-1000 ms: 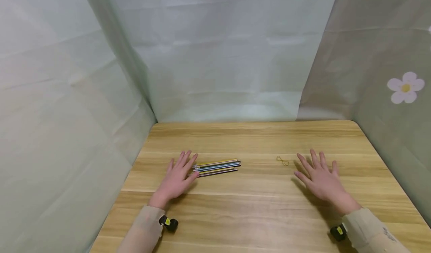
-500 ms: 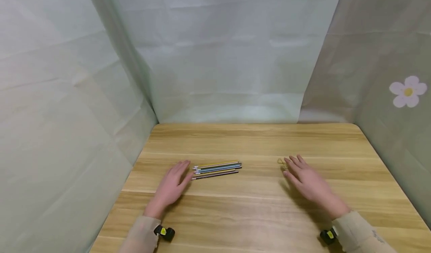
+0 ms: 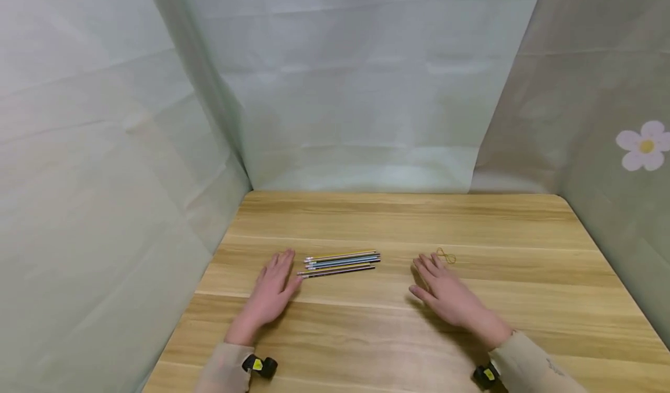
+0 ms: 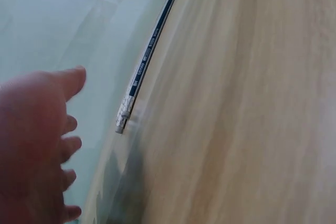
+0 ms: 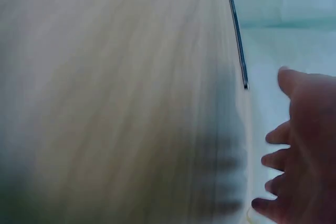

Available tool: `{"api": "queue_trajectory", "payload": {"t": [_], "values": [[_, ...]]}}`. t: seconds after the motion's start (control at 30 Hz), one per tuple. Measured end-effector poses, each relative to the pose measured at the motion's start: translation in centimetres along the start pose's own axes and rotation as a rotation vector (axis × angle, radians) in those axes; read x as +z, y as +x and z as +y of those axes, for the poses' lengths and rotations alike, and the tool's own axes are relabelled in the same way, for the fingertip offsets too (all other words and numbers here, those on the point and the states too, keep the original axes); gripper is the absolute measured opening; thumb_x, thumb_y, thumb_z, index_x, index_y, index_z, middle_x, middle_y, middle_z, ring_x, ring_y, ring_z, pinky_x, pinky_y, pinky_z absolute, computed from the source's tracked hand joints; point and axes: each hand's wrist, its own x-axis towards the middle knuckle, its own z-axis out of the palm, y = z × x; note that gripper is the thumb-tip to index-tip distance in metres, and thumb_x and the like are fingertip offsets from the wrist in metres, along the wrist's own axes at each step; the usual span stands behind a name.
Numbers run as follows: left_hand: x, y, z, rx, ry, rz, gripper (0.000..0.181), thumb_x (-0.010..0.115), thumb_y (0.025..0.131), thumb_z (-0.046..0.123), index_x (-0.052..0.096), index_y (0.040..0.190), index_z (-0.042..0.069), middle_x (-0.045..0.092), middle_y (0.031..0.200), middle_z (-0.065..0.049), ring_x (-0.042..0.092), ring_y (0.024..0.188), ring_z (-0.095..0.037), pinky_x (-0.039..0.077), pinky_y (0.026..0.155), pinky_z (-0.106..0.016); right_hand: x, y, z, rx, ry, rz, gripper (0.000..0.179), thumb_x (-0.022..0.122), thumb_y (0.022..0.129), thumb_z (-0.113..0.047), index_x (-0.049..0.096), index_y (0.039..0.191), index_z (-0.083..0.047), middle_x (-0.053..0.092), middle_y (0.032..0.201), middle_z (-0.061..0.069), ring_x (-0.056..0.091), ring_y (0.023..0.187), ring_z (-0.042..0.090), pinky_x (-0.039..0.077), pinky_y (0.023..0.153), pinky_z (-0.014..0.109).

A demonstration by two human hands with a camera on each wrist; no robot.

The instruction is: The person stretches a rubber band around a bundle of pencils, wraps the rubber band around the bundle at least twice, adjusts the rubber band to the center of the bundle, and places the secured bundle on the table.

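Observation:
Several pencils (image 3: 342,260) lie side by side on the wooden table, their eraser ends toward the left. The nearest one, a dark pencil (image 4: 147,59) with a white-and-silver eraser end, shows clearly in the left wrist view. My left hand (image 3: 272,291) is just left of the eraser ends, fingers extended, holding nothing; its thumb reaches close to the dark pencil. My right hand (image 3: 445,293) hovers palm down to the right of the pencils with fingers spread and nothing in them. A thin yellowish rubber band (image 3: 446,256), twisted into a figure eight, lies just beyond its fingers.
The wooden table (image 3: 366,335) has its far edge against a pale hanging cloth (image 3: 361,102). More cloth closes off the left side, and a cloth with a white flower (image 3: 646,146) stands at the right. Each wrist wears a small black camera (image 3: 262,365).
My right hand has moved left, passing over the rubber band toward the pencils. My left hand has drawn back slightly from the eraser ends, its fingers closer together. Pencils and band stay put.

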Motion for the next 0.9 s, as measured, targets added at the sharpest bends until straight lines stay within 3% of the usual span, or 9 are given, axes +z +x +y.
{"api": "queue_trajectory", "payload": {"t": [0.17,0.3,0.57,0.73,0.9], "values": [[0.7,-0.1,0.3,-0.047,0.020,-0.083,0.081,0.051,0.112,0.046,0.016,0.169,0.000,0.009,0.177,-0.021,0.000,0.159,-0.053,0.003,0.117,-0.080,0.8,0.6,-1.1,0.017,-0.064,-0.053,0.084,0.050,0.110,-0.057,0.030,0.164,0.005,0.018,0.173,0.026,0.008,0.159,0.052,0.014,0.123,0.069],[1.3,-0.3,0.4,-0.074,0.008,-0.118,0.086,0.050,0.111,0.049,0.011,0.170,0.000,0.001,0.177,-0.022,-0.007,0.159,-0.053,-0.005,0.116,-0.080,1.3,1.3,-1.7,0.018,-0.082,-0.089,0.087,0.049,0.110,-0.058,0.025,0.166,0.003,0.012,0.175,0.024,0.003,0.160,0.050,0.009,0.124,0.068],[1.6,0.2,0.1,-0.083,-0.048,-0.137,0.089,0.049,0.111,0.051,0.011,0.168,-0.005,0.001,0.175,-0.027,-0.012,0.158,-0.055,-0.015,0.113,-0.080,1.9,3.1,-2.2,0.018,-0.083,-0.153,0.089,0.049,0.109,-0.060,0.021,0.168,0.001,0.010,0.176,0.022,0.001,0.161,0.048,0.008,0.125,0.067],[1.3,1.0,-0.2,-0.146,0.010,-0.192,0.091,0.052,0.109,0.052,0.012,0.167,-0.006,0.000,0.175,-0.028,-0.012,0.158,-0.053,-0.015,0.114,-0.078,2.2,4.5,-2.3,0.006,-0.107,-0.150,0.090,0.050,0.109,-0.059,0.022,0.167,0.004,0.012,0.176,0.024,0.003,0.160,0.050,0.009,0.125,0.068],[1.9,1.5,-1.2,-0.181,0.067,-0.240,0.096,0.046,0.108,0.061,0.007,0.169,-0.002,-0.006,0.176,-0.024,-0.017,0.159,-0.049,-0.016,0.115,-0.075,2.1,5.7,-2.4,0.029,-0.148,-0.173,0.091,0.047,0.109,-0.062,0.020,0.167,0.003,0.009,0.176,0.024,0.002,0.161,0.048,0.008,0.126,0.066]]}}
